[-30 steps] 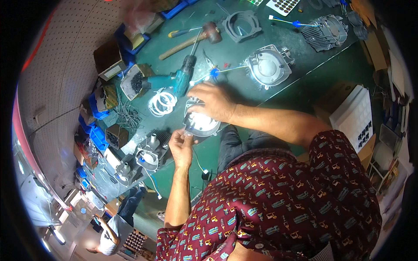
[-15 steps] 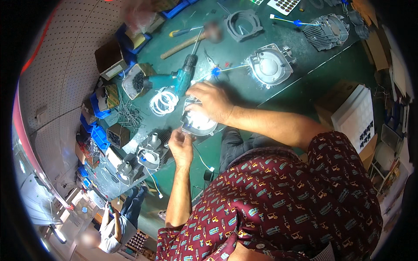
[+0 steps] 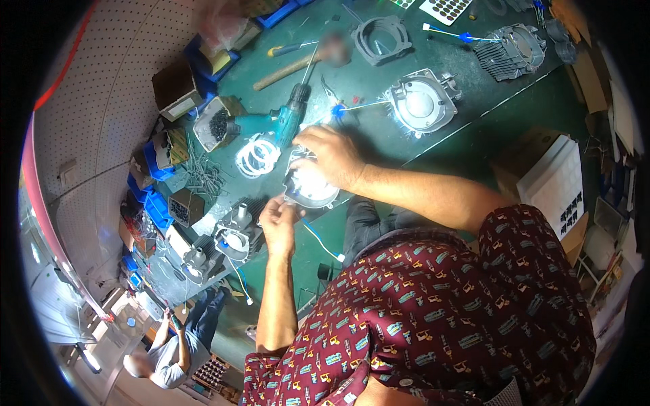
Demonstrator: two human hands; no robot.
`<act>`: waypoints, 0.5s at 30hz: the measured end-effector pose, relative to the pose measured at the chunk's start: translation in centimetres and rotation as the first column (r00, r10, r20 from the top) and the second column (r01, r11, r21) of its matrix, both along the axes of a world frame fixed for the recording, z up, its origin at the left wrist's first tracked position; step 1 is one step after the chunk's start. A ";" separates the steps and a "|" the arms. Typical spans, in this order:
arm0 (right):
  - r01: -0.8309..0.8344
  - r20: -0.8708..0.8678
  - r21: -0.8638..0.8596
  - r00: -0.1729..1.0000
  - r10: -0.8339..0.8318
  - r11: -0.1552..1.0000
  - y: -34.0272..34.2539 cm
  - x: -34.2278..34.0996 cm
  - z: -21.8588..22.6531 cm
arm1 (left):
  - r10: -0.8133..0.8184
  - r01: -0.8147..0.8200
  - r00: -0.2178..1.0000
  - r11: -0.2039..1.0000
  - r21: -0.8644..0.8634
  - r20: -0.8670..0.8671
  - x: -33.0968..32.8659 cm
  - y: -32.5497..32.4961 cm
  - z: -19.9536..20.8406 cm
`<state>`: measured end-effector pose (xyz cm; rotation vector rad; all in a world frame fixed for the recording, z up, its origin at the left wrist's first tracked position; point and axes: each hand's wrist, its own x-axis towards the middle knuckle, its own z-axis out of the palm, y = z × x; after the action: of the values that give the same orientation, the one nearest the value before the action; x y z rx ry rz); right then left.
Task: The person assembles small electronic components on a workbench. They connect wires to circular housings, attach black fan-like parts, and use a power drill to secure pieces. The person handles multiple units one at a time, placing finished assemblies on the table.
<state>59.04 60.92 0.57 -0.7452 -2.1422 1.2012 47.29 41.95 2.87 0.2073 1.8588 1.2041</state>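
So, from the head camera: the right hand (image 3: 332, 157) is curled over the far side of a round metal housing (image 3: 317, 196), fingers gripping its upper edge. The left hand (image 3: 277, 218) is at the near-left rim, fingertips bunched close together, but I honestly can't tell if they're pinching the rim, a wire or nothing. That housing is right at the near edge of the green worktop (image 3: 433, 54), its inside lit up super bright. A wire (image 3: 321, 241) with a white plug dangles just beside the left hand.

Just past the right hand there's a teal drill (image 3: 288, 122), with a loose bunch of white rings (image 3: 257, 157) near it. Further off lie a mallet (image 3: 288, 71) with a wooden handle and a screwdriver (image 3: 284, 49), shaft crossing the mallet. Another housing (image 3: 421, 101) sits off to the right, well apart from the hands. Over to the left is a finned motor part (image 3: 237, 233), and blue bins (image 3: 159, 211) line that side.
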 end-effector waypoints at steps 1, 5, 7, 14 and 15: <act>-0.005 0.000 -0.004 1.000 0.005 1.000 0.1 0.1 0.0 | 0.038 -0.041 0.994 0.999 0.027 0.105 -0.3 -0.6 -0.5; 0.009 -0.033 0.000 0.999 -0.009 1.000 -0.2 0.1 -0.1 | 0.052 -0.115 0.876 0.988 0.103 0.480 -1.6 -1.9 -1.3; 0.004 -0.034 -0.008 0.999 -0.004 1.000 -0.4 -0.1 -0.2 | 0.054 -0.193 0.774 0.969 0.154 0.630 -1.9 -2.4 -1.9; 0.001 -0.027 0.015 1.000 0.000 1.000 0.0 -0.1 -0.4 | -0.034 -0.041 0.951 0.972 0.232 0.307 -1.2 -2.1 -2.7; 0.018 -0.041 0.019 0.999 -0.017 1.000 -0.1 -0.1 -0.5 | -0.072 0.023 0.979 0.968 0.249 0.191 -1.0 -2.0 -2.8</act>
<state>58.90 60.81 0.09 -0.7238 -2.1073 1.1748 46.30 39.98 0.09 0.2568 1.5229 1.3698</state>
